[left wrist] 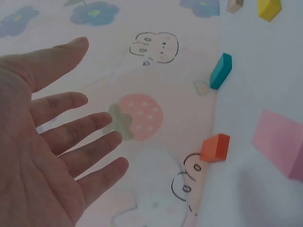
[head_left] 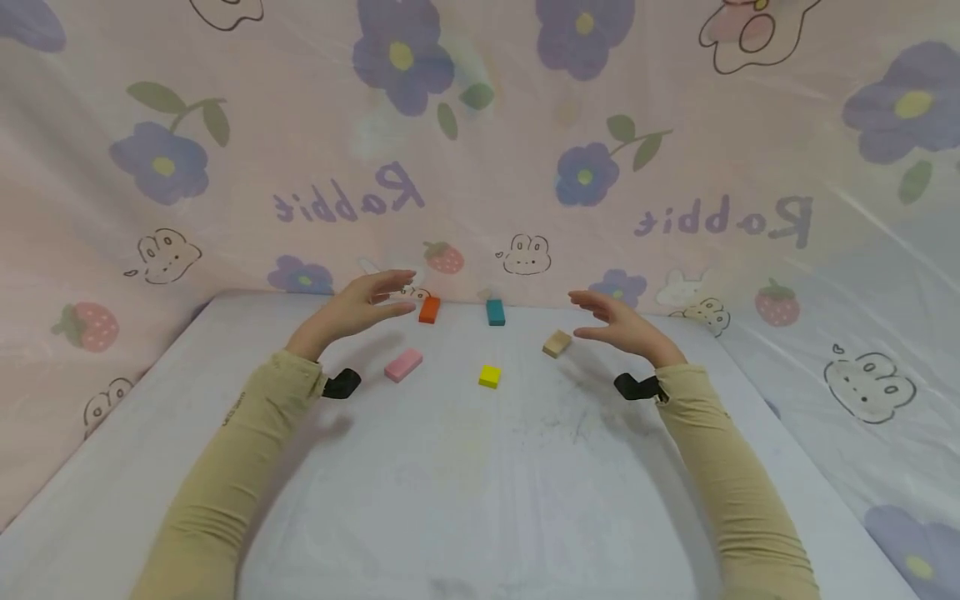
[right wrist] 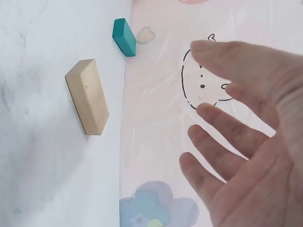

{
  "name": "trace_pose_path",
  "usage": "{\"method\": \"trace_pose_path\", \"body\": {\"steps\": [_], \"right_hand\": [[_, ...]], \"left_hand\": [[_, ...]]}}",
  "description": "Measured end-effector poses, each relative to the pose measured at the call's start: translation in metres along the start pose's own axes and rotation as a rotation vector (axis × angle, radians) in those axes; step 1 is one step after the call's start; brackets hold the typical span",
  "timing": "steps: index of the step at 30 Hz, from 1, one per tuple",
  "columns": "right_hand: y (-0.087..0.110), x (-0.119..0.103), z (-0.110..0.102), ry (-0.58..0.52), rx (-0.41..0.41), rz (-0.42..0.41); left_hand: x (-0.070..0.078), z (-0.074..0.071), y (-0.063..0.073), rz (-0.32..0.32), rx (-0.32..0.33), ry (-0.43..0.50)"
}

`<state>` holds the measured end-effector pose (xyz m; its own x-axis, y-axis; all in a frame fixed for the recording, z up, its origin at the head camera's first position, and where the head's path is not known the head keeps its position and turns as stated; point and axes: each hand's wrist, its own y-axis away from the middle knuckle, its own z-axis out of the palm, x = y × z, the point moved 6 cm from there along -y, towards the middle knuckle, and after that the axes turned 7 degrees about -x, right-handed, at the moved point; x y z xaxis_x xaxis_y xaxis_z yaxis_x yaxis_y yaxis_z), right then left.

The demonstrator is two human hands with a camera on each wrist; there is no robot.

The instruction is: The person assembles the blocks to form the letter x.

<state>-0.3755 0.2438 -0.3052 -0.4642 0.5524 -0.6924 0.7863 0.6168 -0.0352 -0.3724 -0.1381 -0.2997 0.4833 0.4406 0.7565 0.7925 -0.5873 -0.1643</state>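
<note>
My left hand hovers over the back left of the table, fingers spread and holding nothing. Nearest to it are an orange block at the table's back edge and a pink block lying aslant, closer to me. On the other side my right hand hangs in the air with loosely bent fingers, also holding nothing. A natural wood block lies just left of that hand. Between the hands stand a teal block at the back and a yellow block nearer the front.
The white table reaches back to a pink curtain printed with flowers, rabbits and strawberries, which also rises along both sides. Black wrist mounts jut inward from the sleeves, low over the table.
</note>
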Motion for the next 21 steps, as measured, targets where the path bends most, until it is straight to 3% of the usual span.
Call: {"method": "trace_pose_path", "body": {"steps": [5,10,21], "right_hand": [[0.001,-0.012,0.002,-0.012,-0.009,-0.003],[-0.004,-0.009,0.006,-0.003,-0.014,-0.051],[-0.009,-0.015,0.013,0.022,-0.030,-0.068]], "left_hand": [[0.006,0.011,-0.010,0.058,-0.020,0.062],[0.011,0.027,-0.020,0.091,-0.058,0.086],[0.016,0.057,-0.038,0.106,-0.086,0.038]]}}
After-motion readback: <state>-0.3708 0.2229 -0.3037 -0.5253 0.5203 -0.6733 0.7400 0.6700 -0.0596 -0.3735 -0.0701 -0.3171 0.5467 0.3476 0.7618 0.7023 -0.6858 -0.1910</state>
